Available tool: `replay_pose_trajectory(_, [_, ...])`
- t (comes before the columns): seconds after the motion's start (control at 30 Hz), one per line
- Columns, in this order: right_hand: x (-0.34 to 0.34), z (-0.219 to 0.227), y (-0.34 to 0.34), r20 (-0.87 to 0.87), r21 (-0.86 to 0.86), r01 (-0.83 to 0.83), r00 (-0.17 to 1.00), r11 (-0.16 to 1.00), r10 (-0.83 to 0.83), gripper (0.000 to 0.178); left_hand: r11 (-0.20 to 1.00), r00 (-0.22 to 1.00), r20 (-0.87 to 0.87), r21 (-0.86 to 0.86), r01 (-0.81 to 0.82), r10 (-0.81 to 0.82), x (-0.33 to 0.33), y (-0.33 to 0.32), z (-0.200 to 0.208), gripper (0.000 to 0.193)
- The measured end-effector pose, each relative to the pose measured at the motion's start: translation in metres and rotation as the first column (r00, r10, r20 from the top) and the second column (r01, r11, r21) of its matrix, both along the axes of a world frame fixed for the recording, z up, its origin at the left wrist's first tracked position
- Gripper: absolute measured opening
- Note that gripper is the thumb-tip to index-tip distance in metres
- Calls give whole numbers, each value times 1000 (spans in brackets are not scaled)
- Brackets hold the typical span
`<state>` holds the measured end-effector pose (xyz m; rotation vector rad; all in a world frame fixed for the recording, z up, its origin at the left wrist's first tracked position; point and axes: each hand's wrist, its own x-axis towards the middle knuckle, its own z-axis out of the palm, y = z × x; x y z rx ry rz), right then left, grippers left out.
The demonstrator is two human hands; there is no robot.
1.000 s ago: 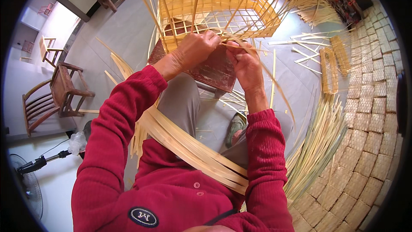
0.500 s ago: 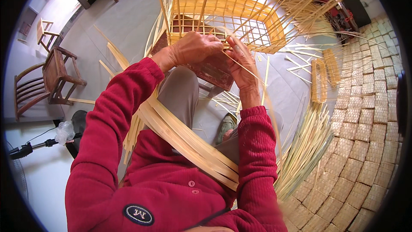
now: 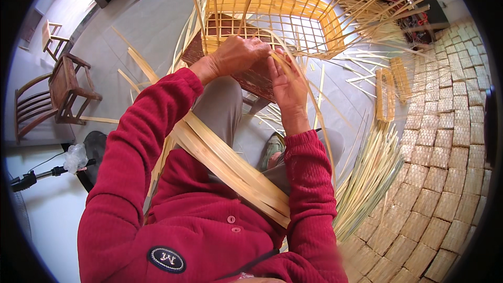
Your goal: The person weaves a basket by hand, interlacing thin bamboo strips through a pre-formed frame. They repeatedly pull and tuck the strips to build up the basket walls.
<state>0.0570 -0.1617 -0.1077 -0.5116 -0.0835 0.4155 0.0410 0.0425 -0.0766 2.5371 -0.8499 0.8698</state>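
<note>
A yellow basket of woven bamboo strips (image 3: pixel 272 0), with long upright stakes, lies tilted before me on a dark red wooden bench (image 3: pixel 254 81). My left hand (image 3: pixel 238 56) is closed at the basket's near edge, its fingertips pinching the weave; what lies under them is partly hidden. Just right of it, my right hand (image 3: pixel 291 86) is turned palm up, its fingers fairly straight around a thin bamboo strip (image 3: pixel 316 97). That strip loops above the fingers and trails down past my right sleeve. Flat, wide bamboo strips (image 3: pixel 230 165) lie across my lap.
A bundle of thin strips (image 3: pixel 369 178) lies at my right, near two small woven frames (image 3: pixel 385 94). Woven pieces (image 3: pixel 440 178) cover the right side in rows. Loose strips litter the floor. At left stand a wooden chair (image 3: pixel 65 89) and a black stand (image 3: pixel 31 178).
My right hand has turned from a pinch to palm up, with straighter fingers, and moved slightly left. The strip's loop now stands higher above it. My left hand stays at the basket edge.
</note>
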Motion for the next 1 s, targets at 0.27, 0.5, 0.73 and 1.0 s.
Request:
replay_pose_trajectory(0.27, [-21,14,20,-138,-19,115,984,993,-116,16,941,919,-208,21,-338,335,-3,-26,-13,28])
replay_pose_trajectory(0.5, [-23,22,22,230,-321,156,970,934,-83,22,941,896,-289,57,-335,336,-4,-30,-21,32])
replay_pose_trajectory(0.73, [-12,8,0,41,-472,47,999,880,-31,26,915,866,-304,194,-352,398,1,-21,3,17])
replay_pose_trajectory(1.0, [-33,5,6,-59,-457,-52,998,888,28,27,944,811,-483,133,-303,329,-55,39,27,18])
